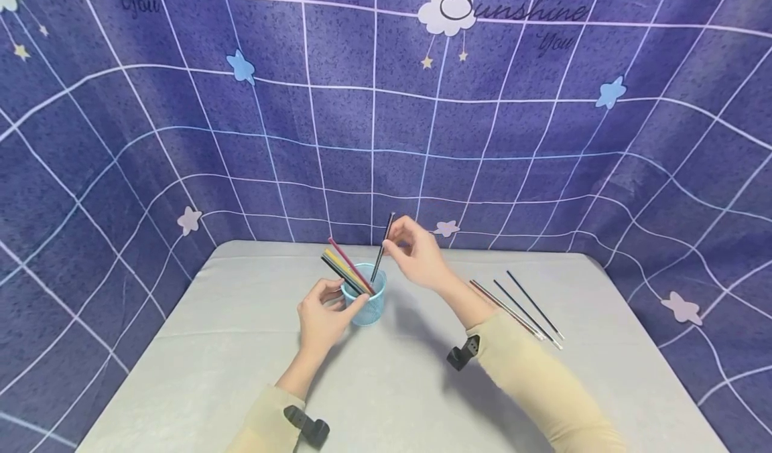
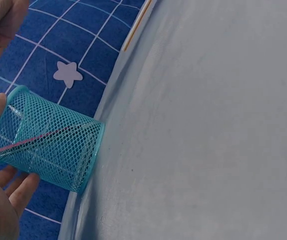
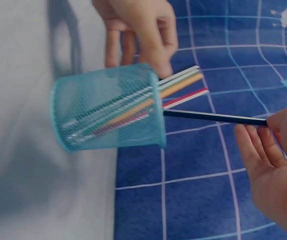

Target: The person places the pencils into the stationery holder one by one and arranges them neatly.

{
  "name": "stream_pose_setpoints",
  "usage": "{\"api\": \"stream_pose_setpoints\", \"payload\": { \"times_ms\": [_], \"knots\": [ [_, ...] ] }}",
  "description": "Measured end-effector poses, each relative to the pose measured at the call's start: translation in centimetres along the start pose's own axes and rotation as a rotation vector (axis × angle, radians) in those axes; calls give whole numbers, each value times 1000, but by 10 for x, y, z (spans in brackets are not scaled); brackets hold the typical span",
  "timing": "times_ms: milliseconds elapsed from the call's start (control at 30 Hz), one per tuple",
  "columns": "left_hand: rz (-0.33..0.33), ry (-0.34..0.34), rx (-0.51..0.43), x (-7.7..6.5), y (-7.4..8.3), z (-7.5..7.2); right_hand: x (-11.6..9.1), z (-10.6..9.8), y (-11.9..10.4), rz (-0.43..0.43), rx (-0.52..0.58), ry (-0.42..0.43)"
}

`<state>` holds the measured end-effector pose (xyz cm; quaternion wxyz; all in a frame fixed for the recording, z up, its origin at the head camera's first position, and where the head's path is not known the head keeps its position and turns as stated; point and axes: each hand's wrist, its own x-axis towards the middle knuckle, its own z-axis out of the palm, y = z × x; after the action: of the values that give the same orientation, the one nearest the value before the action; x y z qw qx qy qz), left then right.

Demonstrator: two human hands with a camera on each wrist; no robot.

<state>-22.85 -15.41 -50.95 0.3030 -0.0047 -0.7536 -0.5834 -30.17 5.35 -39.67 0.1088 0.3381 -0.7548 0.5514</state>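
Observation:
A light blue mesh pencil cup (image 1: 369,312) stands upright on the table. My left hand (image 1: 322,319) holds it near the rim, thumb on one side and fingers on the other. Several coloured pencils lean in the cup, among them a red pencil (image 1: 346,259), a yellow pencil (image 3: 183,86) and a dark green one. Between thumb and fingertips, my right hand (image 1: 418,255) pinches a dark pencil (image 3: 218,118) by its upper end. That pencil slants down, and its lower end is at the cup's mouth or just inside it; how deep, I cannot tell.
To the right on the pale table (image 1: 217,346) lie several more thin pencils, including a dark blue pencil (image 1: 535,305) and a brownish one (image 1: 503,307), partly beside my right forearm. A purple-blue curtain (image 1: 338,124) with grid lines and stars hangs behind and around the table.

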Motion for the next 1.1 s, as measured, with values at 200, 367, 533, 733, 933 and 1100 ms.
{"api": "stream_pose_setpoints", "payload": {
  "times_ms": [200,367,533,733,933,1100],
  "knots": [
    [-3,-3,0,0,1,0,-3,14,9,10,-103,-62],
    [0,-2,-3,0,1,0,-1,19,16,-3,-229,-64],
    [11,1,-7,0,0,0,2,26,22,-5,-312,-96],
    [12,-3,11,0,1,-1,7,37,24,-35,-376,-128],
    [14,-1,34,0,0,-2,15,47,22,-101,-464,-173],
    [13,-10,31,1,2,-2,20,52,24,-138,-512,-198]
  ]
}}
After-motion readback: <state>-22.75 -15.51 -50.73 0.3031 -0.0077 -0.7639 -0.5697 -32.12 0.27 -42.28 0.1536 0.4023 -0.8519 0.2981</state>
